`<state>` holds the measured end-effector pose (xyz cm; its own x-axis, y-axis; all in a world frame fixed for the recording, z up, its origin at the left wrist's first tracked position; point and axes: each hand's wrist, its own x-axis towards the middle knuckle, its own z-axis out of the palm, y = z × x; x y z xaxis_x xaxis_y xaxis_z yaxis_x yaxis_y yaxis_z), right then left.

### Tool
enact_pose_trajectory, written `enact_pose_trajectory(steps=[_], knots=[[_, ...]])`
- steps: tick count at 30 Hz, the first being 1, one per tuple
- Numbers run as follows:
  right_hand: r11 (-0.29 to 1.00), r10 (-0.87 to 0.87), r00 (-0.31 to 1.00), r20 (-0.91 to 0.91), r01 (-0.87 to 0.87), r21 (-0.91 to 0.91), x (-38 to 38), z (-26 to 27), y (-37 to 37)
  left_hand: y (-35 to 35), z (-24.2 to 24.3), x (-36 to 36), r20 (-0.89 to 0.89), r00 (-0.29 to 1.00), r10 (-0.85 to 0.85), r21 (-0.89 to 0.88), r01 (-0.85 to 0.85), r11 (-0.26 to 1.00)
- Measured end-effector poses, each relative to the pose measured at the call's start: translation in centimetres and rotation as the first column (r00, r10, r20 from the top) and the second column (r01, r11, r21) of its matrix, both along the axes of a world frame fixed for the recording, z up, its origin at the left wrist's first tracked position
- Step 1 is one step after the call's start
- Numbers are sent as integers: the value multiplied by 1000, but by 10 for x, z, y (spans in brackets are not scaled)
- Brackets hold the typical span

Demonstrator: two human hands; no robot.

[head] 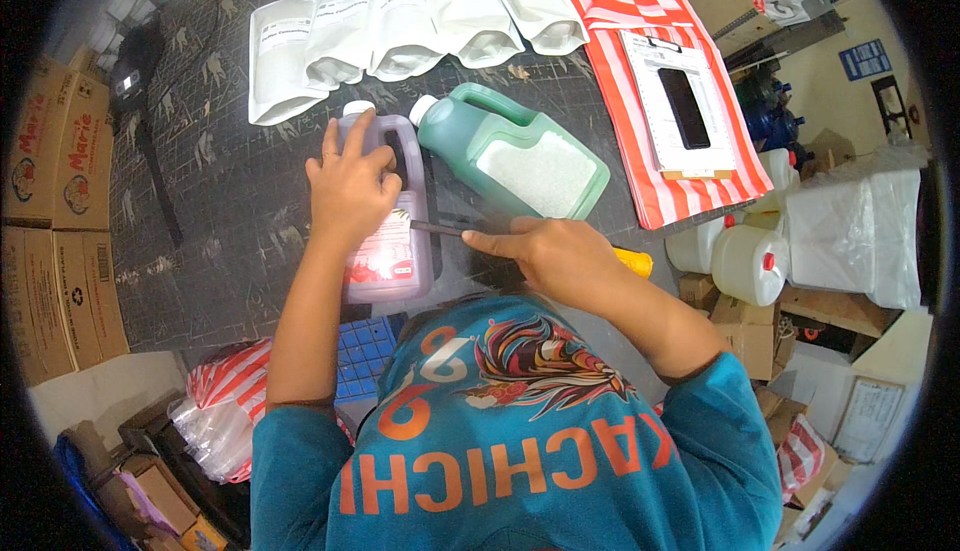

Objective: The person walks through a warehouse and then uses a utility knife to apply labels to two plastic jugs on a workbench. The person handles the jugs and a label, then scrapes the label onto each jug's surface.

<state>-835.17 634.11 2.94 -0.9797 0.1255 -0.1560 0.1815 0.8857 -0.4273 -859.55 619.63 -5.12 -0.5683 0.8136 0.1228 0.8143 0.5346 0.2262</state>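
A pale purple plastic jug (415,251) with a white cap lies on the dark table before me. My left hand (356,179) holds it down, fingers spread over its upper part near the handle. Its red and white printed label (381,254) has an edge at the tip of a thin metal blade (435,228). That blade belongs to a yellow-handled tool (634,261) gripped in my right hand (559,254), forefinger stretched along the metal. Beside the purple jug lies a green plastic jug (499,119) with a white cap and a whitish, rough-looking patch (540,172) on its side.
Several white stand-up pouches (405,18) with printed labels lie in a row at the back. To the right, a clipboard (656,112) bearing a black phone (684,108) rests on red-striped bags (637,183). Cartons (56,146) stand at left; white canisters (750,262) at right.
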Motion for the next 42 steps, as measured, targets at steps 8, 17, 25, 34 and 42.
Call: enact_pose_trajectory(steps=[8,17,25,34,42], knots=[[999,31,991,129,-36,34,-5,10,-4,1,-1,2,-24,1000,10,15,-9,1000],[956,-61,978,-199,0,-294,2,-36,7,0,-3,0,-12,1000,-5,36,6,999],[1000,-14,999,-32,13,-23,0,-5,10,-1,-1,-1,10,1000,-10,42,9,999],[1000,2,1000,-3,-2,7,-3,-4,8,0,0,-1,32,999,7,7,-7,1000],[1000,15,1000,3,-15,7,-6,2,4,-2,-7,-4,-27,999,-28,85,31,996]])
